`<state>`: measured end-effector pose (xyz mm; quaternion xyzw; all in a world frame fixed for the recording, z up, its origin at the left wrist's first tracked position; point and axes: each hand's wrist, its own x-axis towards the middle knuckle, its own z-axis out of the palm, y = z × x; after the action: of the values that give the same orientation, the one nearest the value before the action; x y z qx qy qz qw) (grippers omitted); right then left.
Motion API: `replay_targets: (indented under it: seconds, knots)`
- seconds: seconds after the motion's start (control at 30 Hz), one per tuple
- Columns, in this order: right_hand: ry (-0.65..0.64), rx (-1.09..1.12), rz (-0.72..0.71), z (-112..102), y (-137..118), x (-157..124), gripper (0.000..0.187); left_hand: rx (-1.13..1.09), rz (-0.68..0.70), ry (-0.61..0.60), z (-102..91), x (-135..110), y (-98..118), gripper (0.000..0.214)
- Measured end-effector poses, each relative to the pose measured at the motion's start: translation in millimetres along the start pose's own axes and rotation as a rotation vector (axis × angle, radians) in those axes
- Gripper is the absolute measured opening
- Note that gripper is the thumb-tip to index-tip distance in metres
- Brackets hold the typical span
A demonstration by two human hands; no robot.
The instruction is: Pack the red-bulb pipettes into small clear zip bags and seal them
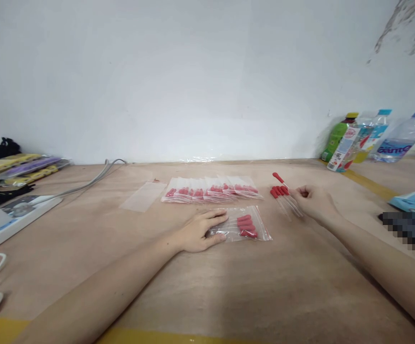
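Observation:
A clear zip bag [232, 234] lies on the table, with several red-bulbed droppers [246, 225] inside it. My left hand [202, 231] rests on the bag's left end, thumb and fingers apart. To the right, my right hand [309, 200] pinches the clear tube of a dropper [279, 178], its red bulb pointing up and left. Several loose droppers [280, 191] lie side by side just below it, their clear tubes towards me. Behind the bag stretches an overlapping row of filled zip bags [212, 187] with red bulbs showing.
Left of the row lies a flat clear bag [143, 197]. Bottles [397, 138] stand at the back right, near a blue packet [413, 200] and a blurred-out dark object [411, 231]. A power strip [31, 212], cable [92, 180] and packaged goods [21, 167] occupy the left.

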<state>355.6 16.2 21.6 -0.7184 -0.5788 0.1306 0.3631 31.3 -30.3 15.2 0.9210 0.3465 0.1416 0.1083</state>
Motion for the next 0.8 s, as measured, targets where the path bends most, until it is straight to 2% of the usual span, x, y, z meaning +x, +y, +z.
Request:
replay_targets:
  seconds: [0.1, 0.17, 0.27, 0.33, 0.43, 0.57, 0.7, 0.8]
  knots:
    - [-0.061, 0.423, -0.021, 5.4, -9.1, -12.3, 0.028, -0.015, 0.013, 0.014, 1.5, 0.3, -2.4, 0.052]
    - [-0.116, 0.645, -0.044, 10.5, -15.7, -21.8, 0.044, -0.025, 0.026, 0.017, 2.6, 0.2, -4.0, 0.052]
    - [-0.251, 0.801, -0.102, 17.4, -22.6, -33.9, 0.067, -0.037, 0.053, 0.013, 3.5, -0.6, -5.0, 0.053]
    - [-0.319, 0.838, -0.135, 21.4, -24.6, -39.3, 0.070, -0.046, 0.075, 0.011, 3.2, -1.1, -4.5, 0.053]
    - [-0.311, 0.854, -0.119, 27.2, -25.7, -43.9, 0.063, -0.054, 0.094, 0.015, 2.3, -1.4, -3.1, 0.053]
    - [-0.255, 0.943, 0.016, 33.9, -26.8, -45.9, 0.046, -0.056, 0.088, 0.021, 2.3, -1.4, -2.7, 0.053]
    - [-0.264, 1.030, 0.105, 37.8, -26.0, -45.9, 0.025, -0.047, 0.089, 0.012, 2.5, -1.2, -2.9, 0.053]
    - [-0.273, 1.049, 0.165, 38.8, -25.5, -47.3, 0.017, -0.034, 0.080, 0.008, 1.6, -1.3, -1.8, 0.055]
